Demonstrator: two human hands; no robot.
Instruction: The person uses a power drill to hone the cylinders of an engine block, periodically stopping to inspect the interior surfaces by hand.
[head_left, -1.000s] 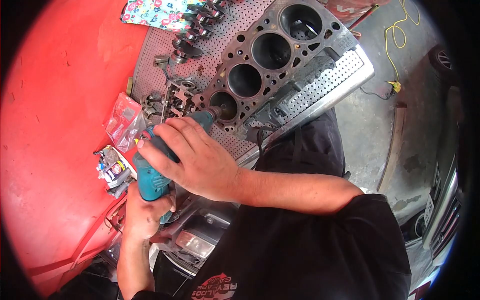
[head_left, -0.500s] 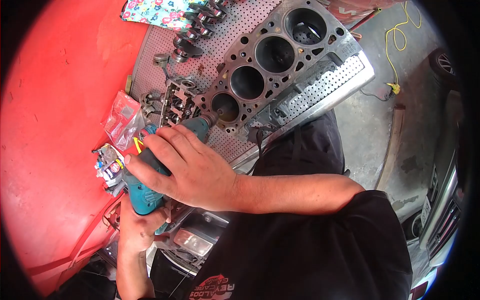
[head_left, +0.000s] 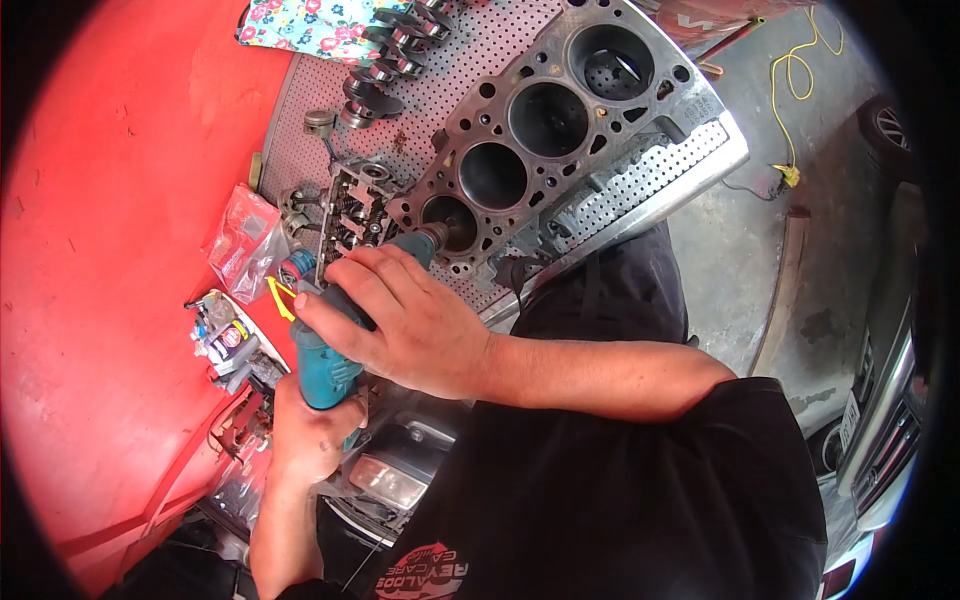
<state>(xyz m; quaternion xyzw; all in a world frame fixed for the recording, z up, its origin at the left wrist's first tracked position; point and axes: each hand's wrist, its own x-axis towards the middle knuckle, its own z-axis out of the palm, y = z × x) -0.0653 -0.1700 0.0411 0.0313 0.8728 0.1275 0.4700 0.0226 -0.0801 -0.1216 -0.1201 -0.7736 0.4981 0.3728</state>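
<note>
A teal power drill [head_left: 328, 372] points toward the nearest cylinder bore of a metal engine block [head_left: 556, 188]. My left hand [head_left: 312, 432] is wrapped round the drill's rear handle. My right hand [head_left: 415, 325] lies over the top of the drill body, its fingers curled over the far side. The drill's chuck [head_left: 436, 234] sits at the edge of the bore; what it drives inside is dark and hard to make out. Close to the drill's front lies a cylinder head [head_left: 352, 210] with its valve parts showing.
A crankshaft [head_left: 385, 72] and a floral cloth [head_left: 315, 28] lie at the back of the perforated bench top [head_left: 300, 95]. Pistons [head_left: 320, 122], a clear plastic bag [head_left: 245, 245] and a small bottle [head_left: 230, 340] are at left. A yellow cord [head_left: 790, 90] trails on the floor.
Both hands and the drill have shifted right, bringing the chuck closer over the nearest bore. The grip of both hands stays the same.
</note>
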